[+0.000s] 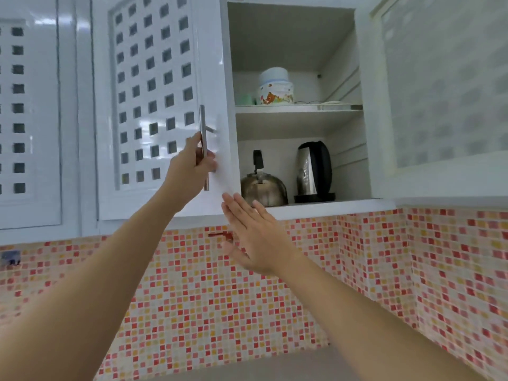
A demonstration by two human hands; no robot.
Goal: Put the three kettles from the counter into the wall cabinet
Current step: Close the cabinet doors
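Two kettles stand on the wall cabinet's [299, 209] bottom shelf: a domed stovetop kettle [263, 188] and an electric kettle [313, 171]; left hand [191, 166] grasping the door handle [204, 144]; right hand [253, 235] flat, released, empty.

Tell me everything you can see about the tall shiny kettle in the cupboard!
The tall kettle is an electric jug type, with a shiny steel-looking body and a black lid and a black handle curving down its right side. It stands upright on a flat black base on the bottom shelf of the open cabinet, towards the right. A rounder steel kettle sits just to its left, seemingly not touching it. Neither hand is touching it.
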